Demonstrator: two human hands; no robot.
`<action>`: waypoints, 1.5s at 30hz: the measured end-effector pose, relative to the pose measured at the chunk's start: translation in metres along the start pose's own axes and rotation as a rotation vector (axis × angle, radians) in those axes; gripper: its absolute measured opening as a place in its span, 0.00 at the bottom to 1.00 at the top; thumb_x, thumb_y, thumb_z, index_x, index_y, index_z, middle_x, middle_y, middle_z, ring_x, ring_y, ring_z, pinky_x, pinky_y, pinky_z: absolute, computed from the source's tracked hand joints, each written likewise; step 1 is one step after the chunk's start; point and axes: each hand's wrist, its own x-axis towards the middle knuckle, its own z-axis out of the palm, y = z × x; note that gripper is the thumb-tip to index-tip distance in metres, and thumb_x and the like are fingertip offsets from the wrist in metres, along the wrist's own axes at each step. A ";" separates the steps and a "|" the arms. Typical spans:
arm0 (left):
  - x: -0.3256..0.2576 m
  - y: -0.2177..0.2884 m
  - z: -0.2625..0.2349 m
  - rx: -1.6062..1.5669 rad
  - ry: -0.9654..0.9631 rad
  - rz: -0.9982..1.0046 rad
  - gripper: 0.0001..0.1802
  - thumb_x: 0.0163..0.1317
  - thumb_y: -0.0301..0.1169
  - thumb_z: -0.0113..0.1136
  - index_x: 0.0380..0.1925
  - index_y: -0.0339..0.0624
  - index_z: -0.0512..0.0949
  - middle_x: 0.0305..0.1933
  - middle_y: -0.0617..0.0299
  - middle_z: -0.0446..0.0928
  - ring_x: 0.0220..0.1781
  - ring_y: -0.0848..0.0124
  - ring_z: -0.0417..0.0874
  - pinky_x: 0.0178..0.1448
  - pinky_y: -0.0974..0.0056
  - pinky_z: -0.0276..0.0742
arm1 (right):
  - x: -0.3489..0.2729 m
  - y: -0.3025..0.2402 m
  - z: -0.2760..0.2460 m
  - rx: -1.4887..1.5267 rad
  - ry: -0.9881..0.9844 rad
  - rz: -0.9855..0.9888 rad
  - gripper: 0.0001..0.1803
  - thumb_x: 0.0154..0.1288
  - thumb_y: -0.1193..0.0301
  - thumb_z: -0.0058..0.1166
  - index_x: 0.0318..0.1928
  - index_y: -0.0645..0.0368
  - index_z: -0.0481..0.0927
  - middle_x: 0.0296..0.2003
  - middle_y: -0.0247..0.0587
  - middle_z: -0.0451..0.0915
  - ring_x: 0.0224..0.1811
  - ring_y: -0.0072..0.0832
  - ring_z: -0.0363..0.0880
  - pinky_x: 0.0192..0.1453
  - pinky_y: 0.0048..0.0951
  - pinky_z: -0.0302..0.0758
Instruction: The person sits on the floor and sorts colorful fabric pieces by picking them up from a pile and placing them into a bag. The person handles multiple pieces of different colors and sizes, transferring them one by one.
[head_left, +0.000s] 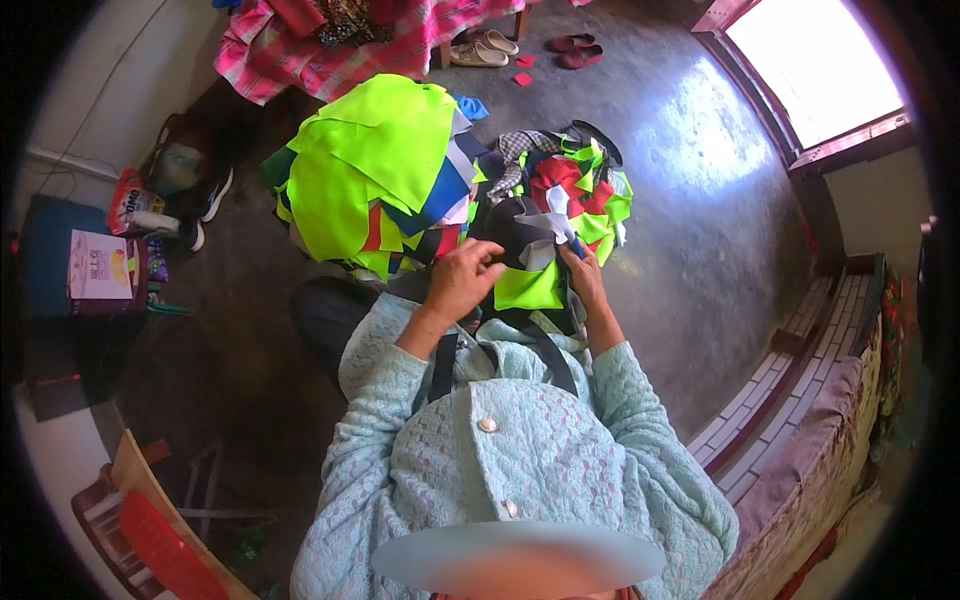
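My right hand [585, 280] is closed round the blue handle of what looks like a pair of scissors [557, 222], its pale blades spread apart. Just left of it, my left hand [465, 283] has its fingers bent but apart, with nothing visible in them. A lime-green cloth piece [528, 289] lies over my lap between the hands, with a pale grey scrap [538, 256] above it. Beyond my left hand rises a big heap of cloth pieces [375, 165], mostly lime green with blue, red and grey. A smaller pile of mixed scraps [590, 195] lies beyond my right hand.
A bed or table with a pink checked cover [270, 50] stands at the far side, shoes [485, 48] beside it. Bags and a box [103, 265] sit at the left wall. A covered bench [800, 450] runs along the right, below a bright doorway [815, 70].
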 end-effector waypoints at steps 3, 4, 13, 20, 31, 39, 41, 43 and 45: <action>-0.005 0.001 0.021 0.027 -0.111 0.086 0.18 0.50 0.38 0.69 0.39 0.41 0.79 0.38 0.57 0.76 0.39 0.63 0.81 0.42 0.62 0.76 | 0.000 -0.013 0.000 -0.082 -0.013 0.075 0.13 0.63 0.67 0.56 0.45 0.60 0.79 0.32 0.23 0.76 0.31 0.13 0.70 0.36 0.17 0.66; -0.007 0.005 0.022 0.045 -0.157 0.111 0.19 0.50 0.39 0.69 0.39 0.41 0.79 0.39 0.57 0.76 0.42 0.61 0.80 0.45 0.60 0.75 | 0.001 -0.015 -0.002 -0.113 -0.016 0.101 0.13 0.63 0.66 0.57 0.45 0.60 0.79 0.32 0.23 0.75 0.31 0.13 0.70 0.35 0.17 0.66; -0.008 -0.008 0.010 -0.172 -0.265 0.198 0.09 0.46 0.26 0.64 0.28 0.35 0.78 0.40 0.59 0.77 0.45 0.65 0.79 0.52 0.64 0.73 | 0.014 -0.014 -0.012 -0.123 -0.104 0.185 0.14 0.64 0.60 0.57 0.41 0.57 0.79 0.29 0.21 0.73 0.28 0.12 0.67 0.32 0.17 0.62; -0.017 -0.008 -0.043 -1.247 -0.074 -0.332 0.20 0.55 0.32 0.58 0.48 0.36 0.77 0.42 0.61 0.80 0.43 0.73 0.80 0.53 0.69 0.74 | 0.014 0.010 0.001 -0.268 0.097 -0.005 0.11 0.63 0.61 0.57 0.38 0.55 0.78 0.19 0.21 0.68 0.16 0.12 0.59 0.20 0.21 0.54; -0.012 -0.018 -0.080 -1.239 0.160 -0.269 0.23 0.55 0.32 0.59 0.52 0.34 0.75 0.47 0.61 0.79 0.47 0.71 0.80 0.54 0.68 0.74 | -0.007 0.002 0.026 -0.848 0.272 -0.431 0.12 0.59 0.70 0.56 0.42 0.60 0.74 0.35 0.49 0.75 0.38 0.49 0.76 0.40 0.42 0.71; 0.039 0.005 -0.157 -1.425 0.389 0.012 0.22 0.60 0.32 0.56 0.54 0.35 0.71 0.52 0.56 0.76 0.51 0.62 0.79 0.56 0.55 0.76 | -0.012 -0.009 0.036 -0.886 0.271 -0.458 0.11 0.58 0.73 0.57 0.41 0.60 0.73 0.34 0.48 0.75 0.36 0.49 0.76 0.39 0.41 0.72; 0.049 -0.028 -0.171 -1.501 0.490 -0.046 0.19 0.61 0.34 0.57 0.50 0.38 0.73 0.50 0.54 0.77 0.49 0.58 0.81 0.47 0.48 0.81 | -0.012 -0.012 0.039 -0.893 0.275 -0.479 0.10 0.58 0.73 0.57 0.40 0.60 0.73 0.33 0.48 0.75 0.36 0.49 0.76 0.39 0.42 0.71; 0.045 -0.053 -0.171 -1.473 0.535 -0.216 0.19 0.61 0.35 0.58 0.50 0.38 0.73 0.49 0.54 0.78 0.47 0.57 0.81 0.45 0.48 0.81 | -0.011 -0.007 0.035 -0.912 0.291 -0.478 0.10 0.58 0.74 0.57 0.39 0.60 0.73 0.33 0.48 0.75 0.36 0.49 0.76 0.38 0.42 0.71; 0.038 -0.069 -0.168 -1.452 0.565 -0.320 0.20 0.61 0.38 0.59 0.51 0.40 0.73 0.47 0.54 0.79 0.44 0.54 0.82 0.40 0.46 0.83 | -0.009 -0.003 0.034 -0.924 0.295 -0.464 0.10 0.57 0.74 0.57 0.39 0.60 0.73 0.33 0.48 0.75 0.35 0.49 0.76 0.38 0.42 0.71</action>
